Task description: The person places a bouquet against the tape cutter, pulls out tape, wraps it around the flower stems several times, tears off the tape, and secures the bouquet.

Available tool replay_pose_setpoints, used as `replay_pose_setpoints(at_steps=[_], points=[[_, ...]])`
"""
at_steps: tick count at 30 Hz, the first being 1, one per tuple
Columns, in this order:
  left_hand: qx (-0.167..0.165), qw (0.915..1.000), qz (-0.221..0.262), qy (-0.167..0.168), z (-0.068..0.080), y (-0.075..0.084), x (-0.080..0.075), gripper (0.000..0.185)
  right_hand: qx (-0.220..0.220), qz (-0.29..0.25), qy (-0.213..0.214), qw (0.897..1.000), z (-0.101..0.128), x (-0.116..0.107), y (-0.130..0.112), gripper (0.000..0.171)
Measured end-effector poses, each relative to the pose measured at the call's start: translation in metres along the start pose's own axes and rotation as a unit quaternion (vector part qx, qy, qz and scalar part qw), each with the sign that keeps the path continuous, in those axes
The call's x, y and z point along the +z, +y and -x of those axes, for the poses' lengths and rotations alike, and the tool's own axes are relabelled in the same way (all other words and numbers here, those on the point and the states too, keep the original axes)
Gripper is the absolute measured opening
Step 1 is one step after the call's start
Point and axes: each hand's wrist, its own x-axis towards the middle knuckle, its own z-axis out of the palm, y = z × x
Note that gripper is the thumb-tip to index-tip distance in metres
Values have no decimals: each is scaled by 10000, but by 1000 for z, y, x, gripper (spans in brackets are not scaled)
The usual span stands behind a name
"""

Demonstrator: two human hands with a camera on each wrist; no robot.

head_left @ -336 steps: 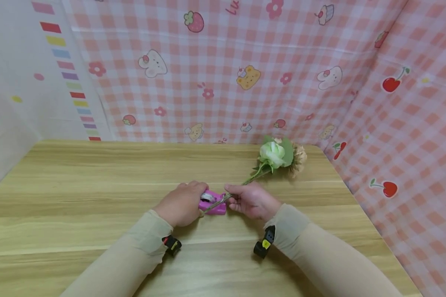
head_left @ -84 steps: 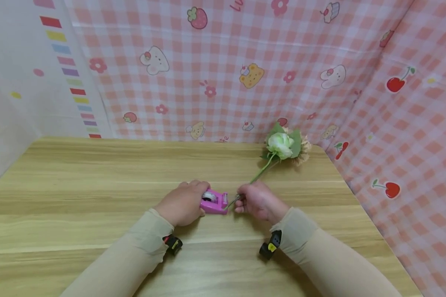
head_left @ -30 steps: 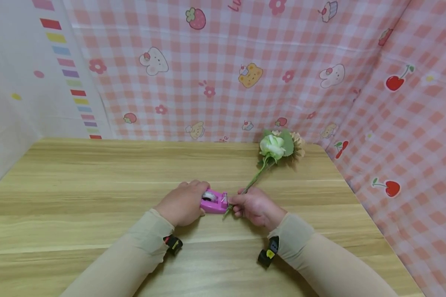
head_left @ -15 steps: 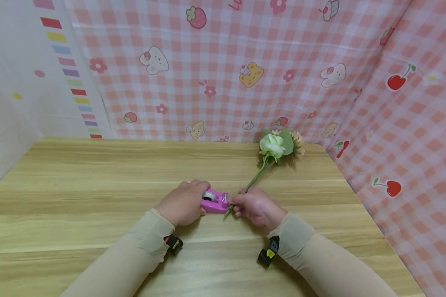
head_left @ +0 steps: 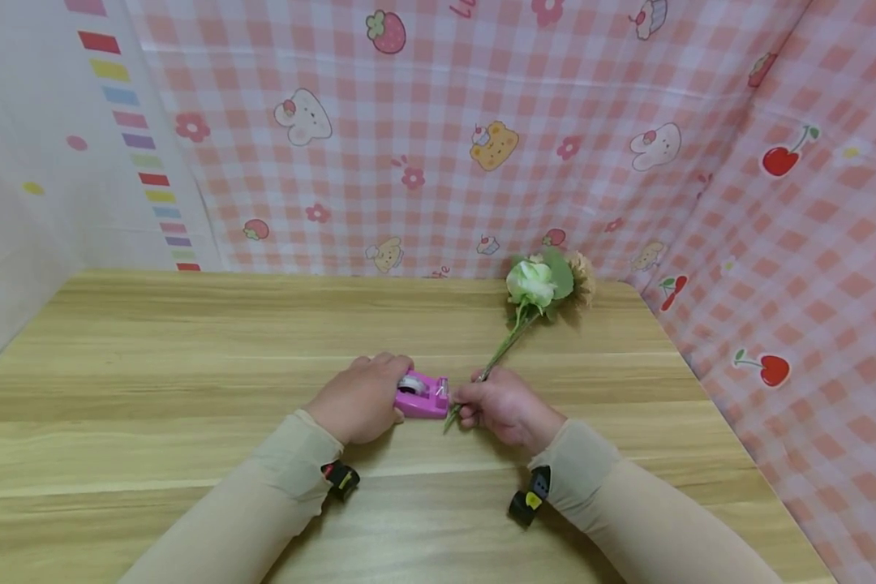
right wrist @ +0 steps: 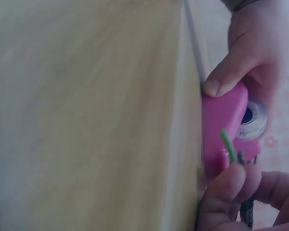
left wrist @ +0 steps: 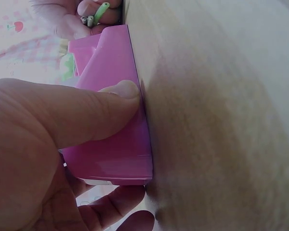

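Observation:
A pink tape dispenser (head_left: 422, 399) with a roll of clear tape (right wrist: 254, 118) sits mid-table. My left hand (head_left: 358, 401) grips the dispenser (left wrist: 113, 115), thumb pressed on its side wall. My right hand (head_left: 502, 404) pinches the green stems (head_left: 501, 347) of a small bunch of artificial flowers right beside the dispenser's cutter end. The pale green rose head (head_left: 531, 283) and a beige bloom (head_left: 581, 278) point to the far right. The stem ends (right wrist: 228, 147) poke out past my right fingers, in front of the dispenser (right wrist: 221, 130).
The wooden table (head_left: 190, 357) is boxed in by a pink checked cloth (head_left: 438, 146) at the back and on the right. A white sheet with coloured stripes (head_left: 36, 146) hangs on the left. Black wrist cameras (head_left: 340, 480) sit under both sleeves.
The flower heads have tipped slightly left and up over the last second. My left hand and the dispenser have stayed put.

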Motion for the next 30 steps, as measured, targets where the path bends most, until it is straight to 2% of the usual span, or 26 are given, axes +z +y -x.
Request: replay_pose_setpoints(at_steps=[5, 12, 18, 24, 30], points=[[-14, 10000, 23, -5, 0, -1, -1, 65, 9, -107, 1, 9999, 5, -1, -3, 23], [-9, 10000, 27, -21, 1, 1, -3, 63, -67, -414, 179, 9990, 13, -1, -10, 26], [-31, 10000, 15, -8, 1, 1, -2, 62, -352, -597, 212, 9974, 19, -1, -14, 27], [-36, 10000, -2, -38, -1, 1, -2, 64, -822, -688, -21, 9942, 24, -2, -17, 29], [-66, 9999, 36, -75, 0, 2, -3, 63, -1145, -271, 30, 9931, 31, -3, -16, 27]])
